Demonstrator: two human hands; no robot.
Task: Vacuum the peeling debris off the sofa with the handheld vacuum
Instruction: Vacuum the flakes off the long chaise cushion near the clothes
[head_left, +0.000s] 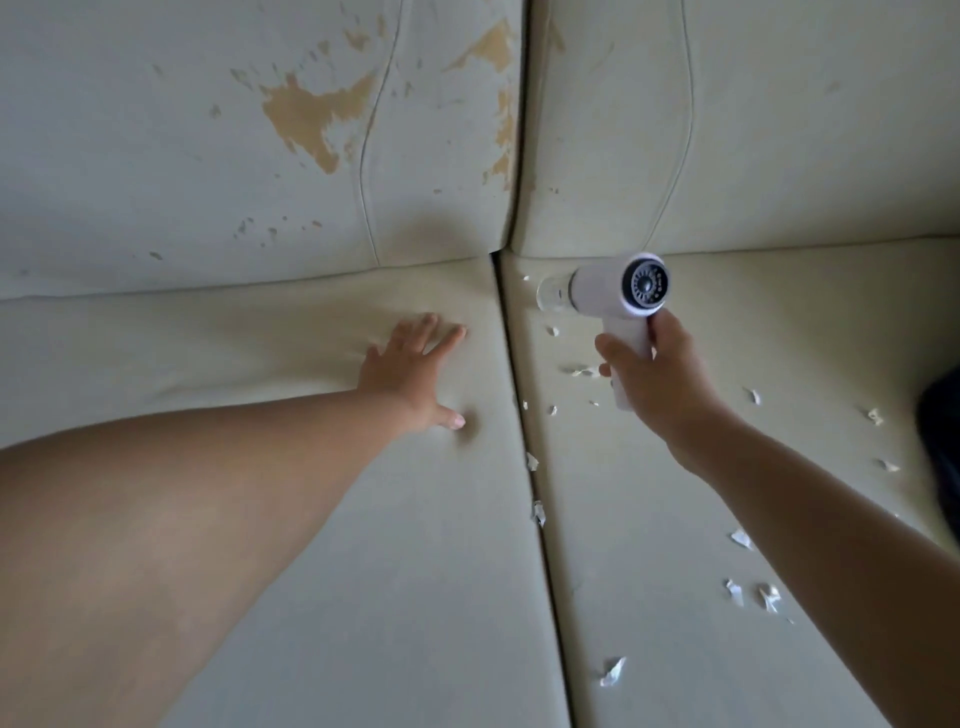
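Note:
A cream sofa (311, 519) fills the view, with two seat cushions split by a dark seam. My right hand (657, 384) grips the handle of a white handheld vacuum (615, 288). Its clear nozzle points left, low over the right cushion near the back corner by the seam. My left hand (413, 371) presses flat on the left cushion, fingers spread and straight. Several white peeling flakes (748, 592) lie scattered over the right cushion and along the seam (537, 512).
The back cushions (306, 119) show tan patches where the coating has peeled off. A thin white cord (688, 130) hangs down the right back cushion. A dark object (943, 431) sits at the right edge of the view.

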